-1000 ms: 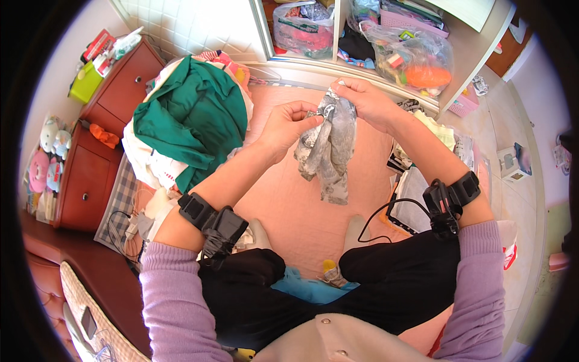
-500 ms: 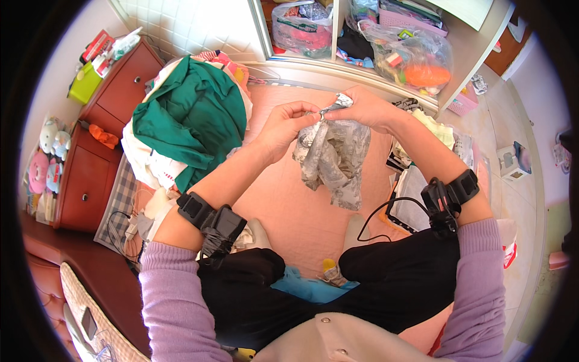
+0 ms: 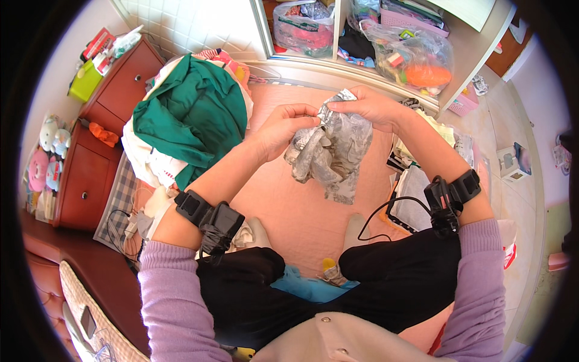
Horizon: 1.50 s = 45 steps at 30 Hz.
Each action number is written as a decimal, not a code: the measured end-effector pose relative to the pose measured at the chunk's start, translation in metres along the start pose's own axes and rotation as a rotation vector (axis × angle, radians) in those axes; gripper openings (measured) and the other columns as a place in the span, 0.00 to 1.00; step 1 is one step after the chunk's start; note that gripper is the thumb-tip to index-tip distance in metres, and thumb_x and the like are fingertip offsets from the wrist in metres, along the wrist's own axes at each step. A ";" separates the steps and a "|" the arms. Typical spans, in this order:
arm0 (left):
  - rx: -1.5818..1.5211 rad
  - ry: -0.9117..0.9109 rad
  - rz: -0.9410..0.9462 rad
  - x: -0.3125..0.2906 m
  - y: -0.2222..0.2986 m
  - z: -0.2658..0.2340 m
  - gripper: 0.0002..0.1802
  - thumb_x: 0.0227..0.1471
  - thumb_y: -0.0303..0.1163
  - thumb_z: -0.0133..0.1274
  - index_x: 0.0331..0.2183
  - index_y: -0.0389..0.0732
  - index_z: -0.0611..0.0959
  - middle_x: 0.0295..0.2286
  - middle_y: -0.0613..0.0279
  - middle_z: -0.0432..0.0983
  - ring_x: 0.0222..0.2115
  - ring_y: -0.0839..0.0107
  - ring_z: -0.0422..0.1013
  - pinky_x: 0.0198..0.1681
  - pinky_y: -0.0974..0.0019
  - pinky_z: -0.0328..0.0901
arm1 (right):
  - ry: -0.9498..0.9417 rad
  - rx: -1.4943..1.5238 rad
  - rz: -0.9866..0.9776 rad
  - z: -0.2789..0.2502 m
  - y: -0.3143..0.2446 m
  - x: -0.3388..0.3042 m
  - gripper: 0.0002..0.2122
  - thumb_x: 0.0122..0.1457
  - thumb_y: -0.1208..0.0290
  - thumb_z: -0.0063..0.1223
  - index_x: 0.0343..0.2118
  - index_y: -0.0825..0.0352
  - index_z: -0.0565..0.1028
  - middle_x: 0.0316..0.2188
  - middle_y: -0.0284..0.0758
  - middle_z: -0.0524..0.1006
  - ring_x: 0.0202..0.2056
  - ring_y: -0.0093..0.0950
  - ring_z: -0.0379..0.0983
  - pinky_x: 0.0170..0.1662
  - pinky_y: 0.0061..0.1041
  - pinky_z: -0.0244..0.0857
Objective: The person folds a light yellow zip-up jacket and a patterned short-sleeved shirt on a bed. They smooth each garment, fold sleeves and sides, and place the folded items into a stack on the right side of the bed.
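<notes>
A thin, crumpled grey-and-white patterned cloth (image 3: 335, 154) hangs between my two hands, above the pink bed cover (image 3: 277, 193). My left hand (image 3: 288, 128) pinches it at the upper left, thumb and forefinger pressed together. With thumb and fingers, my right hand (image 3: 369, 108) grips its upper right edge, a little higher up. The lower part dangles loose in folds, so its full shape is hidden. To the left lies a heap of clothes with a green garment (image 3: 193, 114) on top.
Folded clothes (image 3: 410, 202) lie right of my knees. A red-brown drawer cabinet (image 3: 90, 175) stands on the left, near soft toys (image 3: 45, 163). Beyond the bed is an open wardrobe (image 3: 338, 36) holding clear bags. Black devices (image 3: 223, 226) with cables are strapped to my forearms.
The cloth's lower end has risen slightly and its folds have shifted. My right hand has spread the upper right part wider. My left hand has moved little.
</notes>
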<state>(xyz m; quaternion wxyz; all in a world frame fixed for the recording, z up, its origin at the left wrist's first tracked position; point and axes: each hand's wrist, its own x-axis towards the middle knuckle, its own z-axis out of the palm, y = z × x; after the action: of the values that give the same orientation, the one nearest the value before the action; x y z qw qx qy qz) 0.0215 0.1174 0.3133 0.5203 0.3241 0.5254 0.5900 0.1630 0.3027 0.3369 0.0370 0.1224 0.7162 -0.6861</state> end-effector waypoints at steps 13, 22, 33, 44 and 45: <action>-0.010 -0.067 0.031 0.002 -0.003 -0.002 0.05 0.55 0.29 0.57 0.35 0.42 0.79 0.33 0.68 0.76 0.34 0.79 0.72 0.38 0.73 0.66 | 0.041 -0.182 0.027 0.005 -0.012 -0.007 0.18 0.50 0.61 0.68 0.39 0.68 0.79 0.35 0.32 0.80 0.39 0.21 0.74 0.45 0.22 0.65; 0.037 -0.080 0.048 0.002 -0.004 -0.005 0.09 0.58 0.30 0.55 0.41 0.46 0.76 0.33 0.71 0.77 0.34 0.80 0.72 0.39 0.72 0.67 | 0.081 -0.174 -0.012 0.004 -0.006 -0.004 0.15 0.50 0.62 0.66 0.38 0.66 0.80 0.35 0.31 0.79 0.38 0.21 0.73 0.45 0.24 0.65; 0.037 -0.015 0.127 0.006 -0.009 -0.002 0.10 0.54 0.21 0.56 0.40 0.40 0.76 0.31 0.64 0.80 0.31 0.79 0.73 0.36 0.74 0.67 | 0.110 -0.179 -0.011 0.003 0.001 0.001 0.22 0.51 0.61 0.66 0.44 0.71 0.76 0.38 0.37 0.78 0.40 0.25 0.75 0.46 0.26 0.66; 0.022 0.081 0.048 0.005 -0.008 0.002 0.11 0.51 0.23 0.60 0.39 0.40 0.79 0.30 0.63 0.81 0.30 0.79 0.74 0.33 0.74 0.67 | 0.147 -0.188 -0.051 0.005 0.002 0.004 0.16 0.51 0.62 0.66 0.38 0.67 0.80 0.34 0.34 0.79 0.37 0.22 0.74 0.43 0.24 0.65; 0.015 0.077 0.047 0.005 -0.009 0.002 0.11 0.51 0.23 0.60 0.38 0.40 0.79 0.30 0.64 0.81 0.30 0.79 0.74 0.33 0.74 0.67 | 0.149 -0.192 -0.047 0.006 0.001 0.004 0.16 0.51 0.62 0.66 0.38 0.67 0.80 0.34 0.34 0.79 0.37 0.22 0.74 0.43 0.24 0.65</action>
<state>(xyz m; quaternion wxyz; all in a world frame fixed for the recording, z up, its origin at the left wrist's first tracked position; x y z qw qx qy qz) 0.0242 0.1218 0.3046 0.4832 0.3174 0.5419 0.6100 0.1587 0.2974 0.3342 -0.0211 0.1522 0.7821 -0.6039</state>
